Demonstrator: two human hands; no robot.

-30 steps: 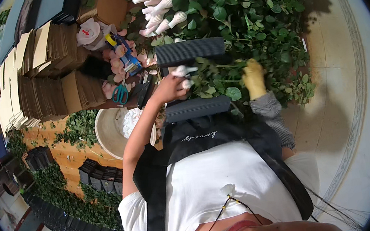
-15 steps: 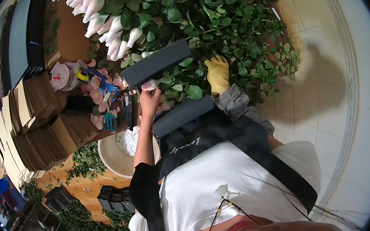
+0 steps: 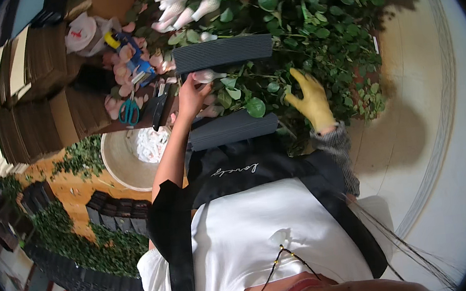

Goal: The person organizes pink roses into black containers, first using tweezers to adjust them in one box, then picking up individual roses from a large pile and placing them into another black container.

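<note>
My bare left hand (image 3: 193, 99) grips a rose bud in pale netting (image 3: 205, 77) at the left end of leafy stems (image 3: 253, 91). These stems lie between two dark grey ribbed pads (image 3: 222, 50), the nearer pad (image 3: 234, 129) resting just above my apron. My right hand (image 3: 311, 96), in a yellow glove, is open beside the stems, thumb and fingers spread, with nothing visible in its grasp. More netted buds (image 3: 189, 12) with dense foliage lie beyond the far pad.
To the left are cardboard stacks (image 3: 24, 77), teal scissors (image 3: 128, 111), a black tool (image 3: 160, 108), pink petals (image 3: 118, 72) and a blue-and-yellow tool (image 3: 134, 59). Below them sits a pale tub (image 3: 114, 165) with white pieces. Tiled floor (image 3: 405, 143) runs along the right.
My left hand has moved up toward the far pad, staying at the buds. My right glove has changed from curled among the stems to spread fingers beside them. The camera view has also shifted.
</note>
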